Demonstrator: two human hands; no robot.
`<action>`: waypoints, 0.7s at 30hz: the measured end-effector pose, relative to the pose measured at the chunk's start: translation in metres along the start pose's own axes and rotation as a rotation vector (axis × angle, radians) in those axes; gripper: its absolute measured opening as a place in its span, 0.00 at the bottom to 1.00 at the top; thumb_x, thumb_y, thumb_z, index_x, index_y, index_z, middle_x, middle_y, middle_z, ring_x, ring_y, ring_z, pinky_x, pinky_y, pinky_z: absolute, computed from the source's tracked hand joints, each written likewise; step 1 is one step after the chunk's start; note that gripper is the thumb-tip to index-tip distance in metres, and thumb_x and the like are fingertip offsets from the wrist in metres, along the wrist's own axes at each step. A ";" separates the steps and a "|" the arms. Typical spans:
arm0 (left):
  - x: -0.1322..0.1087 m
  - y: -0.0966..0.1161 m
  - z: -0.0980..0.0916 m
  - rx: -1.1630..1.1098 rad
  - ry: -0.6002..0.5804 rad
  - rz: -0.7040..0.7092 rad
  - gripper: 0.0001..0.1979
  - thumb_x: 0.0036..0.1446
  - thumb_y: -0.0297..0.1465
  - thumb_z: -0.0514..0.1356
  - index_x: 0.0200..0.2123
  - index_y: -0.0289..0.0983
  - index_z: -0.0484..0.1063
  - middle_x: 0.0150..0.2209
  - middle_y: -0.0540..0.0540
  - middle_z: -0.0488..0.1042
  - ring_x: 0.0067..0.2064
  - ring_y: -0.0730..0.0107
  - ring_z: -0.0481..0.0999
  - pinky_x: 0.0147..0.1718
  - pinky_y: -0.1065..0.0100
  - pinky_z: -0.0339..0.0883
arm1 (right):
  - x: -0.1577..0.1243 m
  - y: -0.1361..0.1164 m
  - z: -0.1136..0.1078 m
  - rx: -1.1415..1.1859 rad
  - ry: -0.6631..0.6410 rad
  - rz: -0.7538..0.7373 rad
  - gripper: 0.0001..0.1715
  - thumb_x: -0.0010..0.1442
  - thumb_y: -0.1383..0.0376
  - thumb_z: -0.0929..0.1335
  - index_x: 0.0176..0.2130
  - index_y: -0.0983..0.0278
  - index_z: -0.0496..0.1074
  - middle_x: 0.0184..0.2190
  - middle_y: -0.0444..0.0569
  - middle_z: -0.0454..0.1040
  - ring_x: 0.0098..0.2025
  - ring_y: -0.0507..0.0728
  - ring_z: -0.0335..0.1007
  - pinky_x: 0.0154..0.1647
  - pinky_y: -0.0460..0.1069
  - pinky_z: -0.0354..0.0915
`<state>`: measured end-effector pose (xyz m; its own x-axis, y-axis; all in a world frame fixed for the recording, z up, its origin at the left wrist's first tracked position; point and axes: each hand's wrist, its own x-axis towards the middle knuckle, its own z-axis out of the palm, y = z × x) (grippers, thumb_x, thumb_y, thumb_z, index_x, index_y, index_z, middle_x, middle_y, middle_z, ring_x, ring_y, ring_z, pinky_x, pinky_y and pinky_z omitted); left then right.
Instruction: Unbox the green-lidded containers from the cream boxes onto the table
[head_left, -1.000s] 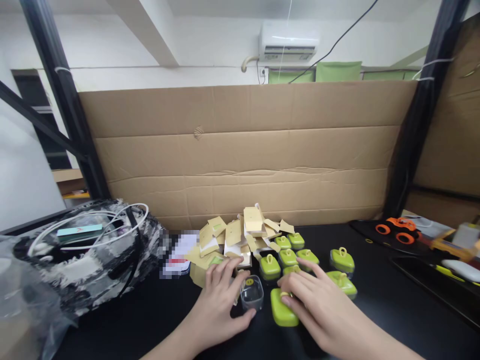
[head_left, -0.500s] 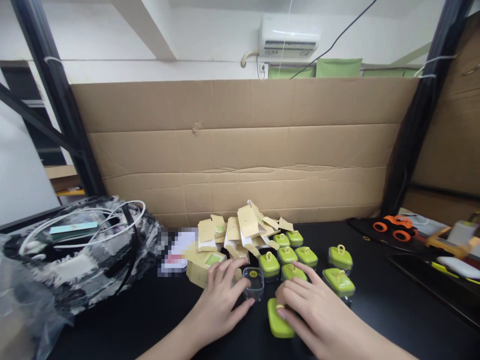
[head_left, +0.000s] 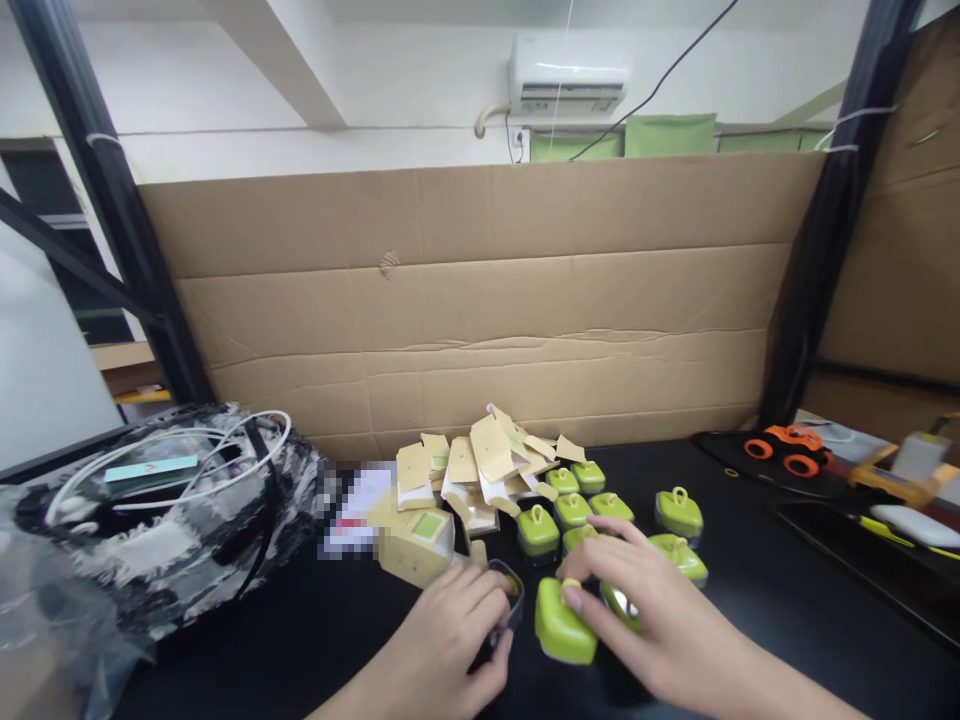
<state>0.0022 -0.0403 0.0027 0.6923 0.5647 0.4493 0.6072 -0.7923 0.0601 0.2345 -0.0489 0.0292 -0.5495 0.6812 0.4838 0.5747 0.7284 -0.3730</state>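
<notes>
My left hand (head_left: 457,625) is closed around a small clear plastic container (head_left: 513,582), gripping it by the side; part of it is hidden behind my fingers. My right hand (head_left: 649,610) pinches the yellow ring of a green lid (head_left: 564,632), which hangs tilted just right of the container and apart from it. Under my right hand another green piece with a pale, shiny face (head_left: 621,605) shows in part. Several green-lidded containers with yellow rings, such as the nearest one (head_left: 538,535), stand just beyond my hands.
Opened cream cardboard boxes (head_left: 491,455) lie piled behind the containers. At left sits a black-and-white cloth bundle (head_left: 180,530) with a white cable. An orange toy truck (head_left: 787,448) and a dark tray stand at right. A cardboard panel (head_left: 480,300) closes off the back.
My left hand has come down and closed on the clear container, tilting it. My right hand has lifted and tipped the green lid, uncovering a shiny-faced piece beside it.
</notes>
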 end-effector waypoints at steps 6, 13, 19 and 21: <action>-0.005 0.000 -0.001 0.023 0.003 0.127 0.12 0.55 0.18 0.51 0.39 0.39 0.66 0.51 0.46 0.71 0.51 0.61 0.69 0.49 0.61 0.66 | 0.005 0.013 -0.001 0.380 0.248 0.265 0.14 0.67 0.56 0.59 0.37 0.60 0.66 0.37 0.48 0.73 0.41 0.58 0.69 0.42 0.52 0.65; -0.003 -0.004 -0.004 -0.253 -0.115 -0.037 0.15 0.42 0.22 0.64 0.33 0.39 0.63 0.47 0.46 0.70 0.47 0.62 0.71 0.46 0.65 0.69 | 0.002 0.006 -0.006 0.646 0.284 0.380 0.16 0.65 0.51 0.61 0.37 0.58 0.68 0.41 0.46 0.72 0.48 0.59 0.66 0.49 0.51 0.63; -0.001 0.001 -0.003 -0.184 -0.073 -0.142 0.10 0.50 0.29 0.65 0.31 0.39 0.64 0.48 0.43 0.71 0.50 0.56 0.71 0.48 0.58 0.69 | -0.001 0.008 -0.008 1.245 0.322 0.491 0.15 0.62 0.51 0.64 0.36 0.58 0.69 0.36 0.47 0.74 0.42 0.59 0.71 0.39 0.50 0.68; -0.001 -0.002 -0.001 -0.135 -0.019 -0.105 0.07 0.54 0.24 0.58 0.37 0.39 0.65 0.51 0.41 0.69 0.54 0.57 0.69 0.50 0.58 0.68 | -0.001 0.010 -0.009 1.411 0.303 0.533 0.14 0.61 0.51 0.65 0.38 0.59 0.71 0.34 0.47 0.75 0.38 0.59 0.73 0.36 0.50 0.70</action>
<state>-0.0001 -0.0395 0.0028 0.6357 0.6492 0.4176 0.6193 -0.7519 0.2260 0.2464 -0.0430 0.0318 -0.2331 0.9640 0.1278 -0.4614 0.0061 -0.8872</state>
